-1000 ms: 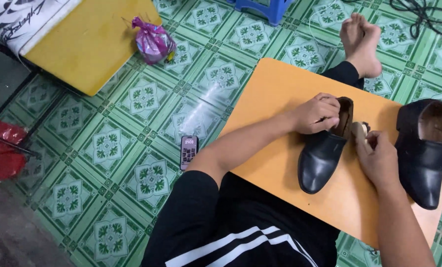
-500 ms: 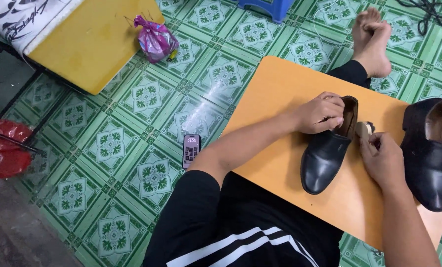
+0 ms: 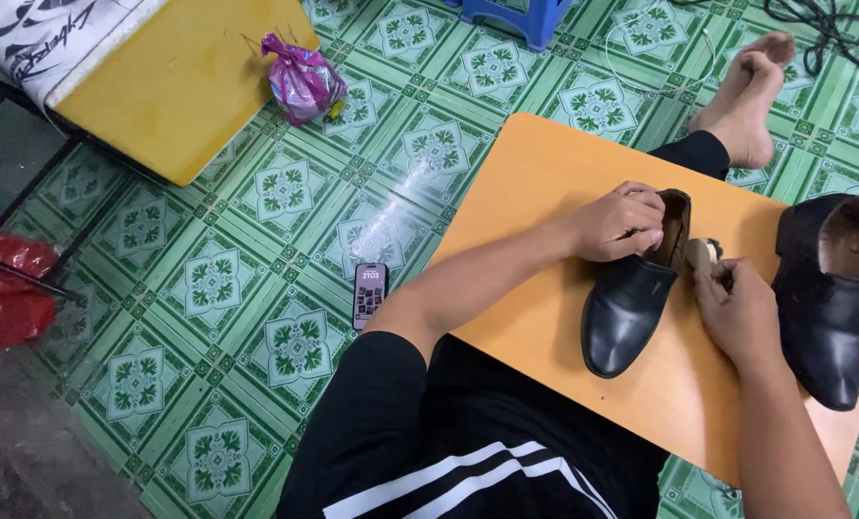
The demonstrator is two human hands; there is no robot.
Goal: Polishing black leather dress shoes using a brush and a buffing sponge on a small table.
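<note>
Black leather forms the shoe lying on the orange board across the lap. Its heel opening is gripped by the left hand, fingers curled shut over the rim. A small round tan brush is pinched in the right hand, against the shoe's heel. A second black shoe is set just beside it.

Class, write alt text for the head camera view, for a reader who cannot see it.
A seated person's left hand steadies a black shoe on an orange board while the right hand holds a small brush against it. A second black shoe stands alongside, above green patterned floor tiles.
</note>
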